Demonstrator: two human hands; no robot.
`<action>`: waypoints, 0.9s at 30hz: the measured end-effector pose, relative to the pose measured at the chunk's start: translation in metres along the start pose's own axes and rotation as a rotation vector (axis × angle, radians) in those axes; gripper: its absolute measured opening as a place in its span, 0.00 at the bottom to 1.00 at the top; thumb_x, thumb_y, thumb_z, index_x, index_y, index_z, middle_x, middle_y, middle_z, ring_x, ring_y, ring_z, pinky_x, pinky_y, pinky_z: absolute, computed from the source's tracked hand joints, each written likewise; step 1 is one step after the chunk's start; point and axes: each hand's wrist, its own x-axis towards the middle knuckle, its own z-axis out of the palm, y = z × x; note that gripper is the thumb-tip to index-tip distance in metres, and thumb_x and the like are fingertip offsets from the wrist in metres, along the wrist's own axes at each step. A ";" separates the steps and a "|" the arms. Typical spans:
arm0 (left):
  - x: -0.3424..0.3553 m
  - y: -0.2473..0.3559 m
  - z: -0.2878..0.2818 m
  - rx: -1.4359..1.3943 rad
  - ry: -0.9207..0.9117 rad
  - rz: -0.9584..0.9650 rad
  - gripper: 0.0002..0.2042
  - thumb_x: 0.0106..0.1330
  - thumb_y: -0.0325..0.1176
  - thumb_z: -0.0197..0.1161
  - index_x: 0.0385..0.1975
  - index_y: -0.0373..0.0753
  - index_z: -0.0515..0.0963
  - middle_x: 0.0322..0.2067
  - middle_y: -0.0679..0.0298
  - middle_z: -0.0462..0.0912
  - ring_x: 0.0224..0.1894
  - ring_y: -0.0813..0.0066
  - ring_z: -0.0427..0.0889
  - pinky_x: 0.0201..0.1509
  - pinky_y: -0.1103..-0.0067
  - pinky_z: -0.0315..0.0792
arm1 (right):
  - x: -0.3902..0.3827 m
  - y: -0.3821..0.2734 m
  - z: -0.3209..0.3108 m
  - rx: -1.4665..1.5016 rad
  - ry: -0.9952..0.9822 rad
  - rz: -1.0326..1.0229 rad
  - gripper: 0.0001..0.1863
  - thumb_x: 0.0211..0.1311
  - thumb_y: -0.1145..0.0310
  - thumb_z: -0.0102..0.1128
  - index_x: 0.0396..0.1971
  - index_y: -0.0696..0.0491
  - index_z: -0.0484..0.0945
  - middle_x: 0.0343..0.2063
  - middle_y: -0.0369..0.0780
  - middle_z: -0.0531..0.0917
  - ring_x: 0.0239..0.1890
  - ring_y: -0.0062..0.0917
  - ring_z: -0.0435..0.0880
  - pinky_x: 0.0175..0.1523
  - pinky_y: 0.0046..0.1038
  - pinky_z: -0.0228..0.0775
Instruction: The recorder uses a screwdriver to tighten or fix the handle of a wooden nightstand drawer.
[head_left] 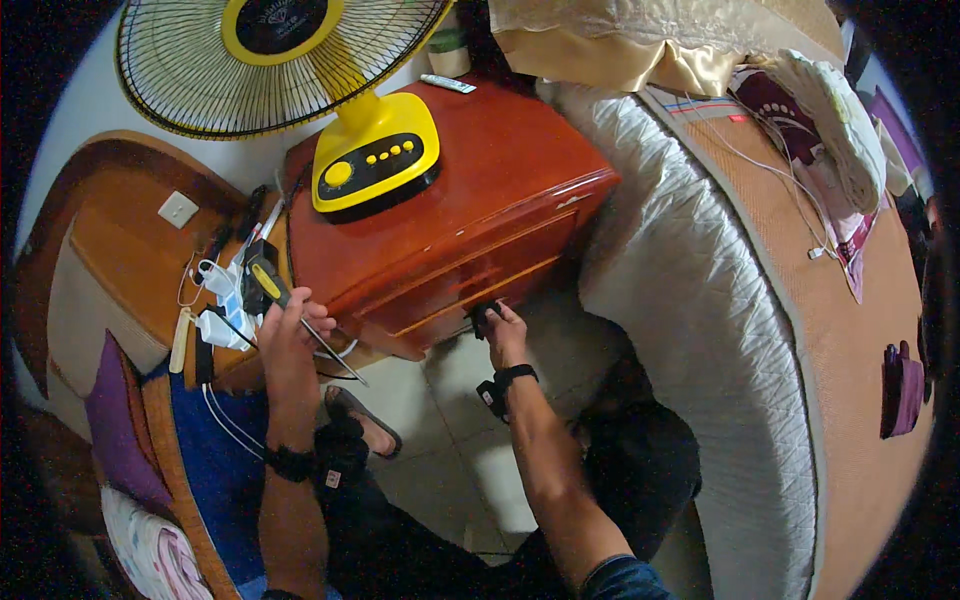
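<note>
My left hand (287, 335) is closed around a screwdriver (268, 281) with a yellow and black handle. Its metal shaft slants down to the right, the tip over the floor. In front of the lower drawer of a reddish-brown wooden cabinet (440, 240), my right hand (507, 332) grips a small black object (483, 318). Fingers cover part of that object, so its kind cannot be told. Whether it touches the drawer front is unclear. Each wrist wears a black strap.
A yellow and black fan (375, 160) stands on the cabinet, with a tube (448, 83) behind it. White plugs and cables (222, 320) crowd the wooden ledge at left. A mattress (700, 330) borders the right side. My sandalled foot (365, 420) rests on the tiles.
</note>
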 end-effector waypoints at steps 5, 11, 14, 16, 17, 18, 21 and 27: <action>0.002 -0.006 0.000 0.000 -0.045 -0.007 0.12 0.70 0.38 0.57 0.44 0.36 0.74 0.29 0.65 0.79 0.30 0.76 0.79 0.38 0.81 0.72 | -0.003 0.001 0.006 -0.098 0.002 -0.007 0.13 0.67 0.77 0.55 0.50 0.56 0.78 0.31 0.34 0.82 0.26 0.17 0.78 0.27 0.20 0.67; 0.003 -0.006 0.018 -0.053 -0.072 -0.008 0.12 0.70 0.38 0.58 0.44 0.35 0.74 0.29 0.65 0.79 0.30 0.75 0.79 0.38 0.80 0.72 | 0.024 0.016 -0.008 -0.398 0.222 -0.399 0.15 0.62 0.74 0.60 0.50 0.58 0.80 0.34 0.39 0.85 0.35 0.26 0.84 0.38 0.27 0.75; -0.001 -0.007 -0.011 0.004 -0.010 0.000 0.12 0.70 0.37 0.58 0.44 0.35 0.74 0.29 0.64 0.79 0.30 0.75 0.79 0.38 0.80 0.72 | -0.016 0.009 0.037 -0.842 0.331 -0.411 0.14 0.57 0.72 0.64 0.44 0.58 0.84 0.40 0.43 0.87 0.42 0.31 0.86 0.49 0.30 0.75; -0.004 -0.005 -0.008 -0.026 -0.013 0.011 0.12 0.70 0.37 0.58 0.44 0.35 0.74 0.29 0.64 0.79 0.30 0.75 0.79 0.37 0.80 0.72 | -0.012 -0.001 0.034 -0.783 0.328 -0.327 0.12 0.54 0.70 0.67 0.39 0.57 0.86 0.40 0.45 0.87 0.44 0.32 0.86 0.51 0.30 0.73; -0.005 -0.005 -0.007 -0.039 -0.013 0.018 0.12 0.70 0.37 0.57 0.44 0.35 0.74 0.29 0.64 0.79 0.30 0.75 0.79 0.37 0.80 0.72 | -0.016 -0.001 0.032 -0.746 0.302 -0.308 0.12 0.55 0.71 0.66 0.40 0.57 0.85 0.39 0.44 0.87 0.42 0.31 0.86 0.49 0.29 0.74; -0.006 -0.003 -0.008 -0.029 -0.012 0.029 0.12 0.71 0.37 0.57 0.45 0.35 0.74 0.29 0.64 0.79 0.30 0.75 0.79 0.37 0.81 0.72 | -0.011 -0.001 0.027 -0.704 0.276 -0.303 0.12 0.56 0.72 0.66 0.41 0.57 0.85 0.38 0.44 0.87 0.40 0.30 0.86 0.47 0.29 0.75; -0.004 -0.005 -0.001 -0.019 -0.024 0.033 0.12 0.71 0.37 0.57 0.45 0.35 0.74 0.29 0.64 0.79 0.29 0.76 0.79 0.37 0.81 0.72 | 0.031 -0.001 -0.017 -0.384 0.227 -0.210 0.14 0.59 0.75 0.64 0.46 0.59 0.82 0.39 0.41 0.86 0.40 0.26 0.84 0.47 0.26 0.75; -0.006 -0.008 -0.023 0.043 0.035 0.022 0.14 0.71 0.41 0.57 0.47 0.37 0.74 0.31 0.66 0.79 0.32 0.77 0.80 0.38 0.81 0.73 | 0.009 -0.049 -0.011 -0.277 0.262 -0.335 0.15 0.61 0.77 0.61 0.48 0.60 0.80 0.41 0.40 0.85 0.41 0.22 0.81 0.48 0.24 0.72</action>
